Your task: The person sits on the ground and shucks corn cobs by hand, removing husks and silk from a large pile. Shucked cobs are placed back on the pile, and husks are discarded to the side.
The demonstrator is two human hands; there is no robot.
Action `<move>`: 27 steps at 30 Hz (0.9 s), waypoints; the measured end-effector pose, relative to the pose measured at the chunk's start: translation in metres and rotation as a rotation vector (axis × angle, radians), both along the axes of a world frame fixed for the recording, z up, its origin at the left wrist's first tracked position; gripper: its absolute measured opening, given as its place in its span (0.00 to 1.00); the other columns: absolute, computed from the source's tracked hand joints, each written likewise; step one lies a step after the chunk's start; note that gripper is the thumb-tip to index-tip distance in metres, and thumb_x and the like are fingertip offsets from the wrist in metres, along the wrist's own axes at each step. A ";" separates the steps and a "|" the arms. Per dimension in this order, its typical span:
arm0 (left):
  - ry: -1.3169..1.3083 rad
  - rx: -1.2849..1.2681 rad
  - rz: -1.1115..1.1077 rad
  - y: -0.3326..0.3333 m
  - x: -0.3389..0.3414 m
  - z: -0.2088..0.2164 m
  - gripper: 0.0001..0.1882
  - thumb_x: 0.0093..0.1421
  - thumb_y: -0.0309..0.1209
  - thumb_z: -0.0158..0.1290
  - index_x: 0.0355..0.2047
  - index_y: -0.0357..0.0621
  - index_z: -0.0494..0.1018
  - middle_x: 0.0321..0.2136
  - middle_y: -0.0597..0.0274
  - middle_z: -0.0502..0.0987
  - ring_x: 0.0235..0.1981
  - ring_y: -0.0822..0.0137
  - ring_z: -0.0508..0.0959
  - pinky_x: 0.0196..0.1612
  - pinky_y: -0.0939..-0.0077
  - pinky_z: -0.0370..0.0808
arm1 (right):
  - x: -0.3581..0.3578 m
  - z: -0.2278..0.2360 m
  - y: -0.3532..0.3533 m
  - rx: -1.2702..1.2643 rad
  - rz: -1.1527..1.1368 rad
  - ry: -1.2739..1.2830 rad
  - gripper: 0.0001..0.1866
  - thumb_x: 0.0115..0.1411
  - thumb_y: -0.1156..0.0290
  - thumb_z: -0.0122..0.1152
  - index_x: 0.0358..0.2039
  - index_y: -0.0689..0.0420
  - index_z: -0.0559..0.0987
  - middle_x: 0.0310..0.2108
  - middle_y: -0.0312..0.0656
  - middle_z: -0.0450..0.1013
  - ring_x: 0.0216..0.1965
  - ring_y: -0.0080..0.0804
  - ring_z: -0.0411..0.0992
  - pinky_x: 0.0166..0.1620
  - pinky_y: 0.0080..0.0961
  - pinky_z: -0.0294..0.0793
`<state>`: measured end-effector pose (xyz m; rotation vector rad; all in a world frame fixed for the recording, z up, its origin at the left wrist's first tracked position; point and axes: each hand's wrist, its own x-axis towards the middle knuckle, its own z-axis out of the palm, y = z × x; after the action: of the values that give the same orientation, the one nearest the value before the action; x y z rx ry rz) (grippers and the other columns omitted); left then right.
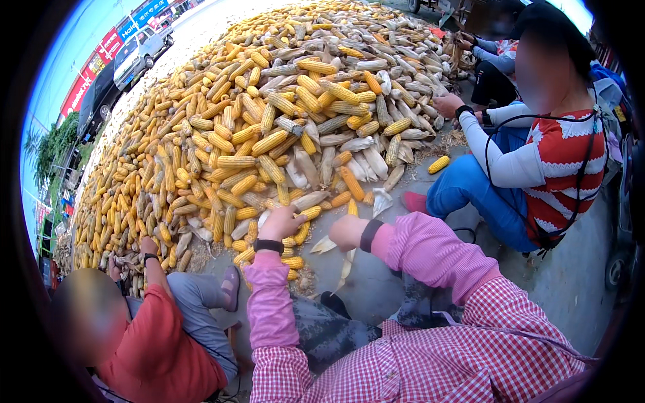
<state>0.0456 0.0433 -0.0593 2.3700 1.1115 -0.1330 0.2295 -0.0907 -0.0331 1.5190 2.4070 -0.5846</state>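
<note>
A large heap of corn [228, 127] spreads over the ground in front of me, yellow bare ears mixed with pale husked ones. My right hand [348, 232] is closed round an ear of corn [353, 207], whose yellow tip shows above the fist. Pale husk [345, 270] hangs down below that hand. At the near edge of the heap is my left hand [280, 224], its fingers curled inward. A yellow ear [311, 213] lies right by its fingertips, but whether they grip it is unclear. Several bare ears [293, 262] lie just below, between my wrists.
Close on my left, a person in a red top [164, 342] sits with hands at the heap. At right sits another person in a red and white top [564, 168], and one more is beyond. A lone ear [439, 164] lies on grey ground. Vehicles [141, 54] stand far left.
</note>
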 end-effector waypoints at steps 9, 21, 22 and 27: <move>0.001 -0.072 0.000 0.033 0.046 -0.010 0.25 0.61 0.49 0.54 0.44 0.39 0.78 0.39 0.41 0.80 0.42 0.44 0.79 0.45 0.57 0.75 | -0.015 -0.007 0.016 0.231 0.011 0.005 0.04 0.50 0.71 0.62 0.25 0.53 0.84 0.26 0.41 0.80 0.30 0.37 0.81 0.32 0.33 0.78; -0.004 -0.226 0.021 0.104 0.058 -0.113 0.25 0.61 0.48 0.55 0.45 0.37 0.78 0.41 0.42 0.81 0.44 0.48 0.80 0.48 0.61 0.75 | -0.038 -0.010 0.023 0.145 0.021 0.015 0.06 0.49 0.71 0.63 0.27 0.52 0.86 0.26 0.37 0.80 0.30 0.35 0.81 0.30 0.30 0.78; -0.007 -0.241 0.046 0.107 0.059 -0.120 0.24 0.60 0.48 0.56 0.44 0.37 0.79 0.41 0.42 0.81 0.45 0.47 0.80 0.49 0.62 0.75 | -0.037 -0.004 0.025 0.111 -0.002 0.012 0.06 0.49 0.71 0.63 0.27 0.52 0.86 0.26 0.38 0.80 0.30 0.35 0.81 0.30 0.31 0.78; -0.014 -0.258 0.110 0.127 0.055 -0.195 0.25 0.60 0.49 0.56 0.45 0.39 0.79 0.41 0.45 0.81 0.44 0.51 0.80 0.49 0.64 0.75 | -0.022 0.003 0.041 0.015 -0.067 0.031 0.05 0.49 0.72 0.63 0.27 0.53 0.86 0.27 0.39 0.81 0.32 0.36 0.81 0.31 0.31 0.79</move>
<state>0.1005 0.1703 -0.2542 2.0757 1.1419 -0.2074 0.2074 -0.0494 -0.0305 1.6133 2.3967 -0.6099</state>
